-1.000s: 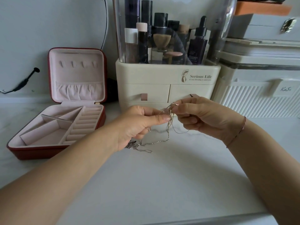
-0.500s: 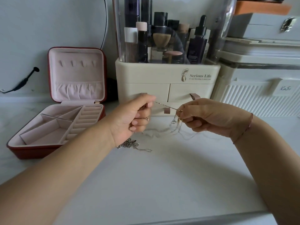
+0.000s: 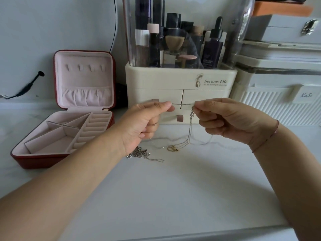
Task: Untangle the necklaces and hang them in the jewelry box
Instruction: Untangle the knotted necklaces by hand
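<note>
White countertop point(image 3: 173, 197) nearest. On it, a silver chain heap point(image 3: 139, 153) by the left wrist, with a gold clasp point(image 3: 172, 148) just beside. Left hand point(image 3: 144, 126) and right hand point(image 3: 231, 122) are apart, each pinching one thin chain point(image 3: 184, 104) taut between them. A knot point(image 3: 192, 115) dangles below the right fingertips. Untangling underway, likely early. Next move calls for gentle teasing, no yanking. Red jewelry box point(image 3: 43, 159) stands open far left, lid hooks point(image 3: 85, 67) unused.

Bare forearms point(image 3: 69, 188) — thin reddish bracelet point(image 3: 271, 136) right, slim ring point(image 3: 155, 124) left
</note>
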Tool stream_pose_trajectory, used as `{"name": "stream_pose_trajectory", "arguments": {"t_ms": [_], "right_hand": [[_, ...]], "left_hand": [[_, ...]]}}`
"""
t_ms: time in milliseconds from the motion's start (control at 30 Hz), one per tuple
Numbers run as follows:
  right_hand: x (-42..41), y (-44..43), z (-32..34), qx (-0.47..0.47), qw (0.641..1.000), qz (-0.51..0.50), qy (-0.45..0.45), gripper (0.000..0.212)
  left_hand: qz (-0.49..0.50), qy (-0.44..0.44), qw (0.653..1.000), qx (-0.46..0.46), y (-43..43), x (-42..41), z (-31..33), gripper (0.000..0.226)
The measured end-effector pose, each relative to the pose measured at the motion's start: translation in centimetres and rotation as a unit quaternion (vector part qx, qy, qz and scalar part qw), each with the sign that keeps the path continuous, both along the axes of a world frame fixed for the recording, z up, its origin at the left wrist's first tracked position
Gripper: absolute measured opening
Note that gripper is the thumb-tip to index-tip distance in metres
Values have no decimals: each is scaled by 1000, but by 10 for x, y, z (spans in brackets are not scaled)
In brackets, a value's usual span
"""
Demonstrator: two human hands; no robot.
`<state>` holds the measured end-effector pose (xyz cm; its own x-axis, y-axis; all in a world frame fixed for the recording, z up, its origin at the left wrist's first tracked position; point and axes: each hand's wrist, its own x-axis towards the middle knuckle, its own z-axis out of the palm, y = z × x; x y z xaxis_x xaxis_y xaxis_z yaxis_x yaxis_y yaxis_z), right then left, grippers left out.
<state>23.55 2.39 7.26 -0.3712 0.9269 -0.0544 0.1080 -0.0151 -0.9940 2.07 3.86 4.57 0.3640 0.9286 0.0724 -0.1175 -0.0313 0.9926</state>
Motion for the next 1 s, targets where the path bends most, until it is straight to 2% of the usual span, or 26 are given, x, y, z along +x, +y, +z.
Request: {"name": "stream_pose_trajectory", "arguments": {"t_ms": [167, 367, 467, 667, 1000], "right_hand": [[-1, -1, 0, 40, 998, -14, 52, 15], [-1, 1, 1, 92, 987, 39, 125, 18], [-3, 1, 0, 90, 984, 80, 134, 21], [-7, 0, -2, 69, 980, 129, 137, 26], [-1, -2, 4, 66, 979, 99, 166, 24]], "left_hand": [[29, -11, 999, 15, 2, -1, 0, 20], [12, 75, 997, 33, -3, 6, -3, 23], [5, 116, 992, 42, -7, 11, -4, 12], [-4, 135, 989, 55, -10, 16, -6, 18], [22, 127, 989, 73, -9, 12, -4, 24]]}}
